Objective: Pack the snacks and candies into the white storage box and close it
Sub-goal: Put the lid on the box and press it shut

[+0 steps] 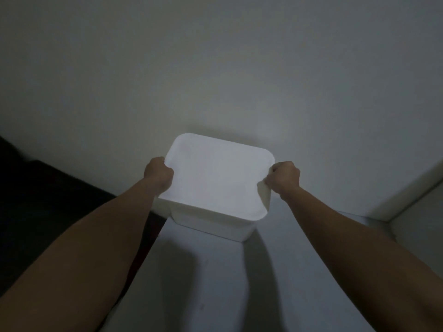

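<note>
White storage box: left hand and right hand fingers curled gripping its sides.

There is one view only, taken from the person's head, looking forward and steeply down along both outstretched forearms. It is wide-angle, so the arms swell at the lower corners and narrow toward the middle. The left hand and right hand sit near the centre, about an arm's reach from the lens. Between the fingers lies the white box. Beyond the fingertips the pale wall fills the upper half; nearer than the fingers, the white table runs to the lower edge.
</note>
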